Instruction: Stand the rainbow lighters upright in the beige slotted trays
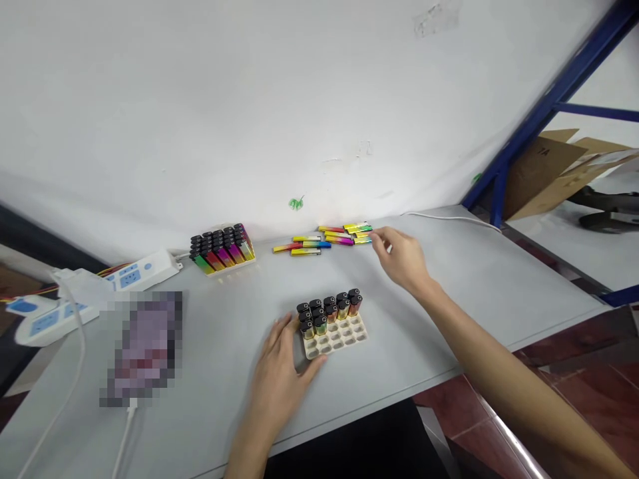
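Note:
A cream tray (344,334) with rows of oval holes sits near the table's front edge. Black-topped lighters (330,313) stand upright in its back and left holes; the front holes show bare. My left hand (282,369) grips the tray's left side, fingers along the edge and thumb at the front corner. Toward the wall, my right hand (401,256) closes its thumb and forefinger at the right end of a shiny yellow-green lighter sleeve (363,239). More bright metallic sleeves (310,244) lie flat in a loose group to its left.
At the back left stands another tray of colourful sleeved lighters (223,249). A white power strip (144,271) and a blurred-out object (144,349) with a cable lie at left. A blue metal frame (542,100) and cardboard boxes (544,166) are beyond the right edge.

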### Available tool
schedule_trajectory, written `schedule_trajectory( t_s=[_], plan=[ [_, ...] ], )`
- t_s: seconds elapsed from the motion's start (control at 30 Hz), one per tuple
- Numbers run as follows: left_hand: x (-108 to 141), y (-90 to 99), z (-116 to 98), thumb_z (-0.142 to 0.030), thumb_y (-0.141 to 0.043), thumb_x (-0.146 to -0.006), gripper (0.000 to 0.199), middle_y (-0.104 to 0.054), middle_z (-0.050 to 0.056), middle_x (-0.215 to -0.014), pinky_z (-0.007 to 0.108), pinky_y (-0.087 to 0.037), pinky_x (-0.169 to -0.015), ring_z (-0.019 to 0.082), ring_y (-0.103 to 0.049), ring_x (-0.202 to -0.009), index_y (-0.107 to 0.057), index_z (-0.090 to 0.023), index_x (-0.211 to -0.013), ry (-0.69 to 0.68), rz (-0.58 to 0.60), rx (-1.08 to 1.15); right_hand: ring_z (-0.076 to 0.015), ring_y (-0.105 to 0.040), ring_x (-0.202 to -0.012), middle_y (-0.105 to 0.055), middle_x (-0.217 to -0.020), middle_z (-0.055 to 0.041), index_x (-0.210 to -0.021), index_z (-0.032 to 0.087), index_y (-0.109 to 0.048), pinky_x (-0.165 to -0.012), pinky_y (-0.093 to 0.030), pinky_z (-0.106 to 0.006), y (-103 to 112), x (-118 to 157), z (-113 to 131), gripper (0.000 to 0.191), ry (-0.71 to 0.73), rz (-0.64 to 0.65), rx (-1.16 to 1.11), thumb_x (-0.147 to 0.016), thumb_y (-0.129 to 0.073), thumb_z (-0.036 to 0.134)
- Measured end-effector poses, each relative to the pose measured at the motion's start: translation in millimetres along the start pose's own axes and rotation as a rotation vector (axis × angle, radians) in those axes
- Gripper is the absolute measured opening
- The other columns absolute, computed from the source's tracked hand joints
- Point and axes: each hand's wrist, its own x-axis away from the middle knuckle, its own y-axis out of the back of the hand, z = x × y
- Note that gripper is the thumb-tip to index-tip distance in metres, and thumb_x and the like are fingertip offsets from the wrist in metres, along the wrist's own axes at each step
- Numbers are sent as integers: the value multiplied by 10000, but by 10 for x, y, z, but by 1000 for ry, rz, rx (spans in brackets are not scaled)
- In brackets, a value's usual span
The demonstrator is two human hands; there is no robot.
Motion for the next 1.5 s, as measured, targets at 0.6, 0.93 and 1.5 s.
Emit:
schedule_trajectory(
  t_s=[0.6,0.93,1.5],
  plan=[
    [7,-14,43,-544,-608,-867,663,-472,113,-1519,573,-424,-1122,350,-421,-1419,-401,-242,-1420,32,2,-19,-221,-630,-905,-698,-986,-71,-908,200,-580,-843,-470,-369,-412,-91,-749,328,-349,33,-544,-856,-602,523],
    [10,15,21,-550,-622,-853,673,-493,118,-1498,574,-434,-1111,361,-438,-1405,-419,-245,-1418,54,3,-32,-64,-230,-390,-321,-537,92,-814,218,-513,-384,-173,-207,-364,13,-440,467,-555,161,-1178,-888,-480,677],
    [18,8,39,-547,-625,-845,684,-509,125,-1486,582,-433,-1108,367,-439,-1406,-422,-233,-1418,55,-6,-48,-75,-136,-389,-233,-450,75,-570,230,-341,-394,-118,-232,-402,80,-234,429,-690,309,-1224,-919,-358,478]
  ],
)
